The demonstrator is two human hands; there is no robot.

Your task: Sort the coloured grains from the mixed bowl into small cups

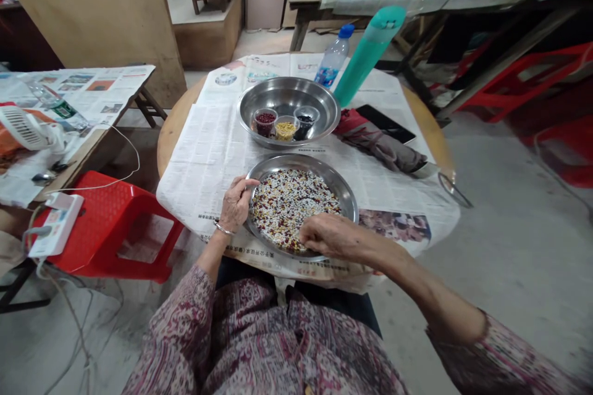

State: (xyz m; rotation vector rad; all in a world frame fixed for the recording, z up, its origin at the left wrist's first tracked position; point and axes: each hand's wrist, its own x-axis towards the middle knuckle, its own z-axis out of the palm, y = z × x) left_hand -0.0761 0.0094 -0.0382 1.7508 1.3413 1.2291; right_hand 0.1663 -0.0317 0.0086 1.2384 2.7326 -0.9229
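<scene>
A round metal plate (pixel 349 192) lies near the front of the table, spread with mixed white, dark red, yellow and black beans or grains (pixel 291 197). My left hand (pixel 235 202) grips its left rim, index finger stretched over the edge. Over the plate's lower right part, my right hand (pixel 327 234) is curled with its fingertips down in the grains; what they pinch is hidden. Just behind stands a deeper metal basin (pixel 290 87). Three clear cups sit in it: dark red beans (pixel 265 122), yellow grains (pixel 285 129) and black beans (pixel 306 123).
Newspaper (pixel 199 136) covers the round table. Behind the basin stand a plastic bottle (pixel 334 55) and a tall teal container (pixel 370 52). A folded umbrella (pixel 382 142) and a black phone or tablet (pixel 386 124) lie right. A red stool (pixel 111 222) holding a power strip (pixel 56 225) stands left.
</scene>
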